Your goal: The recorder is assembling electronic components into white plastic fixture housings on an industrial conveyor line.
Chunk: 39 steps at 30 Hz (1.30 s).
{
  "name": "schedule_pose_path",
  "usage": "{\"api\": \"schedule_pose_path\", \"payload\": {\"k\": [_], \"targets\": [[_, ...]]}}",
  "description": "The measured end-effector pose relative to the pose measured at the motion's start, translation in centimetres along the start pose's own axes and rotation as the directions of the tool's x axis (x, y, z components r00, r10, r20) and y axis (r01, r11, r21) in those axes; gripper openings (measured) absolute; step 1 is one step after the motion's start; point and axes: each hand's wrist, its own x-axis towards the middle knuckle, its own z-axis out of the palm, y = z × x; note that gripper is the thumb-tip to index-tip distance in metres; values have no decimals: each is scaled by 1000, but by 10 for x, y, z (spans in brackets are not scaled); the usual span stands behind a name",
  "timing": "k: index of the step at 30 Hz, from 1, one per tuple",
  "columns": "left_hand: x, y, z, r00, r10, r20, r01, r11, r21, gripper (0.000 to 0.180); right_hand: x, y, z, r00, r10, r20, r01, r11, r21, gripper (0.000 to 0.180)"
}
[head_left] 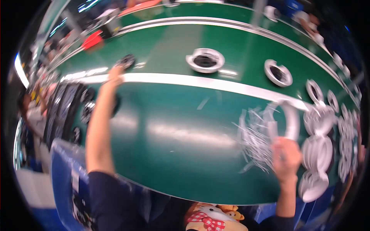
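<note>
My left hand [115,76] reaches far over the white rail, its fingers closed at the edge of a round black part [127,61] over the green conveyor. Motion smears the fingertips. My right hand [286,156] grips a white plastic ring [291,119] by its near side; the ring is blurred and tilted up. Beside it on the green table lies a loose heap of thin, clear-white strips [255,140]. Stacks of similar white rings [318,152] stand just right of my right hand.
White rings with black centres, one in the middle [205,61] and one farther right [278,73], lie on the conveyor. Black parts [63,107] are stacked at the left. A blue bin [61,165] stands near left. Other people sit across the line.
</note>
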Motion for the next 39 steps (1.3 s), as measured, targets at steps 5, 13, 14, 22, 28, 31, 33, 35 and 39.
{"api": "schedule_pose_path", "payload": {"k": [5,13,14,22,28,31,33,35,39], "targets": [[-74,-196,28,957,-210,198,207,978,36,64,-16,-83,30,896,-405,183,305,860,408,9],[-46,-56,-26,980,-61,187,122,934,-335,41,-1,-99,31,790,-270,551,138,953,270,82],[-43,-58,-24,999,-13,53,36,892,-450,41,5,-100,30,725,-190,662,42,972,233,97],[-33,142,-53,961,56,-271,-277,243,-930,25,11,-83,52,923,-25,383,-133,916,379,99],[-159,280,-65,996,78,-39,-15,-281,-960,29,43,-41,39,751,618,235,-299,1,954,99],[-195,301,-60,988,151,31,94,-437,-895,37,30,-38,60,823,530,205,-399,282,873,104],[-203,308,-57,988,144,-53,14,-432,-902,43,22,-49,67,866,452,214,-454,532,715,114],[-210,310,-55,993,121,11,56,-376,-925,58,20,-56,65,945,293,143,-324,799,507,120],[-210,306,-58,964,260,-60,104,-575,-811,80,20,-53,65,927,360,109,-345,697,628,120]]}}
